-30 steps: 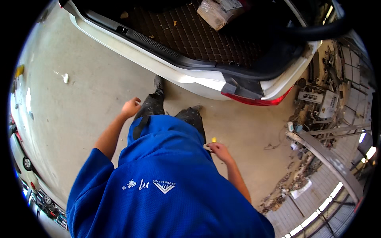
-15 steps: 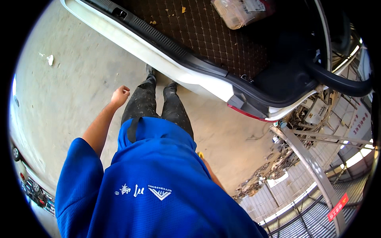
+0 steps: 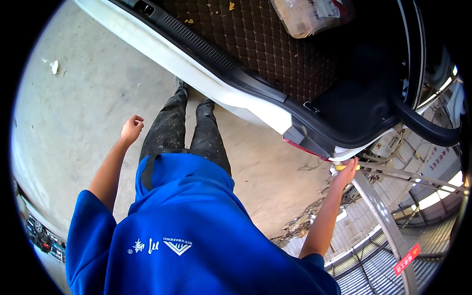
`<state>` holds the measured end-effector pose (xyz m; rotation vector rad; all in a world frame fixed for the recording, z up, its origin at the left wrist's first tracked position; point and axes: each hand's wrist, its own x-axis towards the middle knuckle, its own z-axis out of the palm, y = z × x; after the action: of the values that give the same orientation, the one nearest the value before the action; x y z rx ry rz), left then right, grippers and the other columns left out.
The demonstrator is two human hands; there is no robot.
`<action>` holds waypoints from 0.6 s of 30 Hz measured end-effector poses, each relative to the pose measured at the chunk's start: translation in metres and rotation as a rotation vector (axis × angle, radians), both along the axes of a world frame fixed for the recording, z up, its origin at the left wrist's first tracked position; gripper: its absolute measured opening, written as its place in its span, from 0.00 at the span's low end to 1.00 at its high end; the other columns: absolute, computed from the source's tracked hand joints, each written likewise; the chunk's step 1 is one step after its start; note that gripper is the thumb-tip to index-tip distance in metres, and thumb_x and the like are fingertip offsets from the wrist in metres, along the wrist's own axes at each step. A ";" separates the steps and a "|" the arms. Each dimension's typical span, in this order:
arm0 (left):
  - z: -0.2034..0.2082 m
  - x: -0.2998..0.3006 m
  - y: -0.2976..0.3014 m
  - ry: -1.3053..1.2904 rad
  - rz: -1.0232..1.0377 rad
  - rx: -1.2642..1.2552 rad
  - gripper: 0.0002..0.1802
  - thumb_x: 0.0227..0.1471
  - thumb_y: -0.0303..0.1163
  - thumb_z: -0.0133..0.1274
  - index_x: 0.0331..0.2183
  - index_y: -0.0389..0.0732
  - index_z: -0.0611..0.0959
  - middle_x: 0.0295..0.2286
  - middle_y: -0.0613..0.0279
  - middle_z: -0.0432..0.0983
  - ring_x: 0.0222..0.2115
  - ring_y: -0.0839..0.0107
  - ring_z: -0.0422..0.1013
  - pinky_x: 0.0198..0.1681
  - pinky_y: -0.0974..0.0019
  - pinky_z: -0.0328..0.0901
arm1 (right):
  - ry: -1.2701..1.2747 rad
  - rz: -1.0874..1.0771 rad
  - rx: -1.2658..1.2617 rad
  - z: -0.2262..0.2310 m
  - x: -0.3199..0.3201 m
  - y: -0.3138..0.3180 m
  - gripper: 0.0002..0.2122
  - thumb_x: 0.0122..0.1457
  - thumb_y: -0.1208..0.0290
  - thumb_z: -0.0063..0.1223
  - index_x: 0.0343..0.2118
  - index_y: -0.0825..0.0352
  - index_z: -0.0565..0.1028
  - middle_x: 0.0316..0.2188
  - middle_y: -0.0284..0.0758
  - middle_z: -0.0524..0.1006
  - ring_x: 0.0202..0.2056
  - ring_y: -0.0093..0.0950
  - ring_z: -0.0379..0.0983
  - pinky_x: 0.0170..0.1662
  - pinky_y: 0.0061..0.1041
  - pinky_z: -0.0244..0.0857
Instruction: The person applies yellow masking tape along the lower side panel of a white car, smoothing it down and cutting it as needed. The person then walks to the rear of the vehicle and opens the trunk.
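Observation:
My left hand [image 3: 132, 129] hangs beside my thigh, fingers loosely curled and apart, with nothing visible in them. On the right, my right hand [image 3: 349, 172] is stretched out close to the rear corner of a white car [image 3: 255, 112]. Its fingers are closed on a small yellow object [image 3: 340, 167] with a pale end, whose kind I cannot make out. The red tail light [image 3: 305, 148] is just left of that hand. Past the car's sill, the open boot has a brown quilted mat [image 3: 260, 54].
A clear-wrapped package [image 3: 307, 19] lies on the boot mat. The black trim of the boot sill [image 3: 211, 51] runs diagonally above my feet. A grey metal post [image 3: 376, 201] with a red sign rises at the right, near debris. White scrap [image 3: 54, 67] lies on the concrete floor.
My right arm has swung out from beside my body to the car's rear corner, bringing the yellow object. My left hand has shifted slightly left and down in the picture.

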<state>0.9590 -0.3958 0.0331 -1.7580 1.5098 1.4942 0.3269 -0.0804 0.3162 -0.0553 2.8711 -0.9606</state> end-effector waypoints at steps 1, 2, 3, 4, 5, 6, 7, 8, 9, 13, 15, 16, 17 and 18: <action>-0.002 0.002 0.001 0.002 0.007 -0.006 0.15 0.45 0.33 0.49 0.38 0.40 0.79 0.25 0.57 0.78 0.26 0.67 0.75 0.32 0.64 0.68 | 0.039 0.020 -0.006 0.002 -0.009 -0.020 0.24 0.65 0.60 0.38 0.57 0.72 0.65 0.44 0.38 0.72 0.43 0.29 0.68 0.47 0.27 0.61; -0.004 0.000 -0.001 0.022 -0.002 -0.004 0.15 0.45 0.33 0.50 0.38 0.40 0.79 0.26 0.57 0.78 0.27 0.67 0.75 0.32 0.64 0.68 | 0.089 0.094 0.006 -0.001 -0.022 -0.027 0.24 0.65 0.60 0.36 0.57 0.72 0.65 0.46 0.40 0.72 0.46 0.31 0.68 0.49 0.27 0.61; -0.004 -0.003 0.001 0.034 0.000 -0.002 0.15 0.45 0.33 0.50 0.38 0.40 0.79 0.26 0.56 0.78 0.27 0.67 0.75 0.33 0.64 0.69 | 0.140 0.166 0.020 -0.002 -0.032 -0.032 0.24 0.64 0.61 0.35 0.57 0.73 0.65 0.49 0.42 0.71 0.48 0.33 0.68 0.51 0.28 0.60; 0.001 -0.007 0.000 0.042 0.007 -0.005 0.16 0.45 0.33 0.50 0.38 0.40 0.79 0.26 0.56 0.78 0.27 0.67 0.75 0.33 0.64 0.69 | 0.130 0.170 0.027 -0.004 -0.039 -0.040 0.24 0.63 0.61 0.34 0.57 0.73 0.65 0.52 0.44 0.70 0.51 0.35 0.67 0.54 0.28 0.59; 0.001 -0.015 -0.004 0.051 0.012 -0.008 0.16 0.45 0.33 0.50 0.38 0.40 0.79 0.26 0.56 0.79 0.27 0.67 0.75 0.33 0.63 0.69 | 0.065 0.084 -0.169 -0.007 -0.044 -0.044 0.21 0.63 0.60 0.39 0.54 0.69 0.69 0.49 0.36 0.72 0.49 0.29 0.69 0.53 0.27 0.60; -0.003 -0.027 -0.010 0.118 0.028 -0.056 0.15 0.46 0.31 0.50 0.38 0.39 0.79 0.27 0.55 0.78 0.28 0.66 0.75 0.35 0.62 0.69 | 0.079 0.082 -0.182 -0.011 -0.051 -0.042 0.21 0.63 0.59 0.39 0.53 0.68 0.69 0.48 0.35 0.73 0.48 0.29 0.69 0.53 0.27 0.60; 0.003 -0.048 -0.020 0.199 0.027 -0.134 0.14 0.46 0.31 0.50 0.38 0.38 0.78 0.27 0.55 0.78 0.29 0.65 0.75 0.35 0.62 0.69 | 0.089 0.077 -0.188 -0.013 -0.055 -0.038 0.21 0.63 0.59 0.40 0.52 0.68 0.70 0.48 0.35 0.73 0.48 0.29 0.70 0.53 0.28 0.60; 0.015 -0.077 -0.034 0.275 0.030 -0.209 0.14 0.47 0.30 0.50 0.38 0.38 0.78 0.28 0.55 0.78 0.29 0.65 0.75 0.36 0.62 0.69 | 0.085 0.059 -0.177 -0.012 -0.050 -0.050 0.21 0.63 0.58 0.41 0.51 0.68 0.70 0.48 0.36 0.73 0.48 0.30 0.70 0.52 0.29 0.62; 0.028 -0.107 -0.050 0.350 0.031 -0.278 0.14 0.47 0.30 0.50 0.38 0.38 0.78 0.28 0.55 0.78 0.30 0.64 0.75 0.37 0.62 0.69 | 0.025 0.001 -0.255 -0.010 -0.050 -0.052 0.21 0.62 0.58 0.41 0.50 0.69 0.71 0.48 0.37 0.73 0.47 0.30 0.71 0.52 0.30 0.63; 0.046 -0.220 -0.109 0.531 -0.185 -0.552 0.12 0.49 0.28 0.50 0.39 0.38 0.76 0.32 0.55 0.76 0.34 0.61 0.74 0.39 0.62 0.69 | -0.065 -0.153 -0.448 -0.005 -0.046 -0.079 0.20 0.62 0.58 0.41 0.48 0.71 0.72 0.46 0.38 0.74 0.45 0.32 0.72 0.50 0.29 0.66; 0.057 -0.275 -0.139 0.502 -0.373 -0.522 0.12 0.48 0.27 0.51 0.38 0.39 0.75 0.31 0.56 0.74 0.36 0.60 0.72 0.40 0.60 0.68 | -0.037 -0.146 -0.465 -0.005 -0.043 -0.085 0.21 0.62 0.58 0.41 0.48 0.71 0.71 0.46 0.39 0.75 0.45 0.33 0.73 0.50 0.29 0.67; 0.047 -0.291 -0.147 0.494 -0.487 -0.702 0.12 0.48 0.27 0.52 0.38 0.40 0.75 0.32 0.57 0.73 0.38 0.60 0.71 0.42 0.60 0.66 | -0.029 -0.112 -0.465 -0.005 -0.045 -0.085 0.21 0.62 0.58 0.42 0.48 0.71 0.71 0.46 0.39 0.75 0.44 0.33 0.73 0.50 0.30 0.67; 0.040 -0.307 -0.152 0.483 -0.604 -0.881 0.12 0.48 0.28 0.53 0.37 0.41 0.75 0.32 0.57 0.72 0.39 0.61 0.70 0.44 0.60 0.65 | -0.021 -0.082 -0.463 -0.007 -0.045 -0.084 0.21 0.61 0.58 0.43 0.49 0.71 0.71 0.46 0.39 0.75 0.44 0.33 0.74 0.50 0.31 0.67; 0.034 -0.322 -0.155 0.462 -0.702 -0.876 0.13 0.48 0.29 0.54 0.38 0.42 0.75 0.34 0.58 0.73 0.41 0.61 0.69 0.45 0.61 0.63 | -0.020 -0.066 -0.434 -0.007 -0.044 -0.083 0.21 0.61 0.58 0.43 0.49 0.71 0.71 0.46 0.39 0.75 0.45 0.33 0.74 0.50 0.31 0.67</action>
<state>0.6374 -0.5509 0.0671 -0.9689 2.9323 0.9315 0.2826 -0.1634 0.3096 0.0131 2.6056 -1.5671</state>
